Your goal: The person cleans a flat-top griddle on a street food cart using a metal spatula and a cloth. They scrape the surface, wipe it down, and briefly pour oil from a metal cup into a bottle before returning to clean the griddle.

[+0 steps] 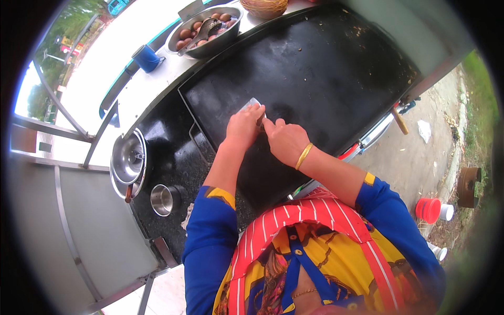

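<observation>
Both of my hands meet over a broad black griddle plate (pixel 338 75). Beneath the fingers of my left hand (pixel 242 126) is a flat metal scraper (pixel 250 103), its pale blade showing past the fingertips. My right hand (pixel 289 141) is curled at the near end of the scraper, touching or almost touching the left; its grip hides the handle. A gold bangle circles the right wrist. The scraper lies low over the plate, and I cannot tell how firmly its edge presses on it. A few crumbs dot the plate's far side.
Beyond the griddle stand a metal basin (pixel 215 44) of brown eggs, a blue mug (pixel 145 59) and a woven basket (pixel 264 8). To the left are nested metal bowls (pixel 128 159) and a small steel pot (pixel 162 201). A wooden handle (pixel 400 121) juts from the right edge.
</observation>
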